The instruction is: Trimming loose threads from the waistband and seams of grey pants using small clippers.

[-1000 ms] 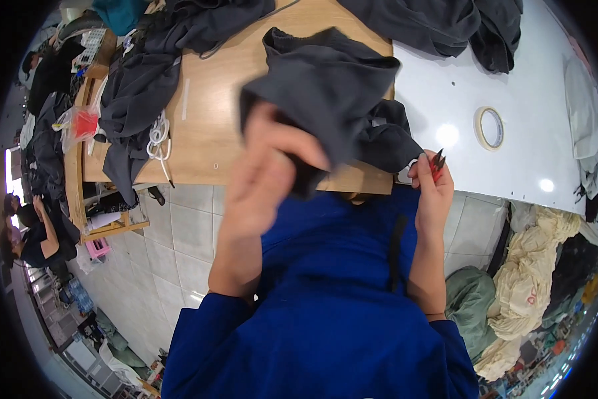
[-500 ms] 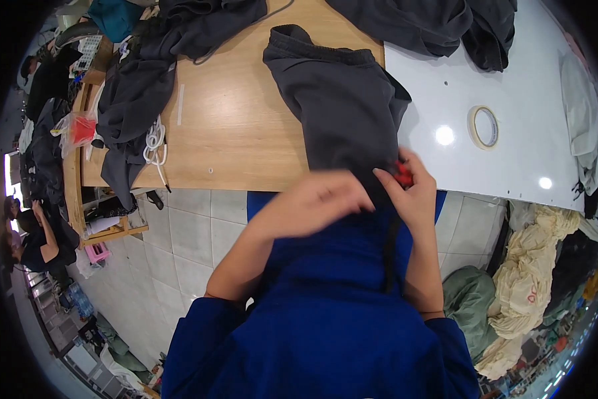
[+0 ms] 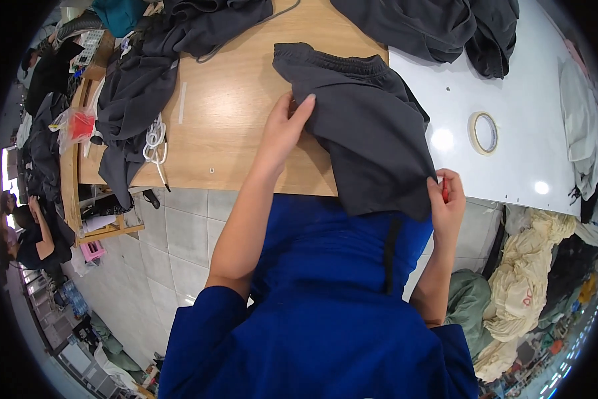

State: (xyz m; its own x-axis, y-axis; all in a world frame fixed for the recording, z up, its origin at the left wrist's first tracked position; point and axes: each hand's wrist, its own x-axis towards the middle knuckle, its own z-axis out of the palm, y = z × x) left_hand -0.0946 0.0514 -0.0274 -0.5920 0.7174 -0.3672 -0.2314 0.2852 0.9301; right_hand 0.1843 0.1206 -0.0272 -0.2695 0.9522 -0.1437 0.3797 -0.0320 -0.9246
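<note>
A pair of dark grey shorts with a gathered elastic waistband lies across the table, its lower end hanging over the front edge toward me. My left hand pinches the garment's left side below the waistband, thumb on top and fingertips partly hidden. At the lower right corner, my right hand is closed on the hem. Tucked in that same hand is a small red object, mostly covered by the fingers, so its kind does not show.
A roll of tape lies on the white tabletop to the right. More dark garments are at the far side and left. A white cord hangs near the left edge. Cream fabric is heaped at right; another person is far left.
My left hand has moved up and away from the hem to the garment's left side. My right hand has shifted right and slightly down, spreading the lower end of the shorts rightward.
</note>
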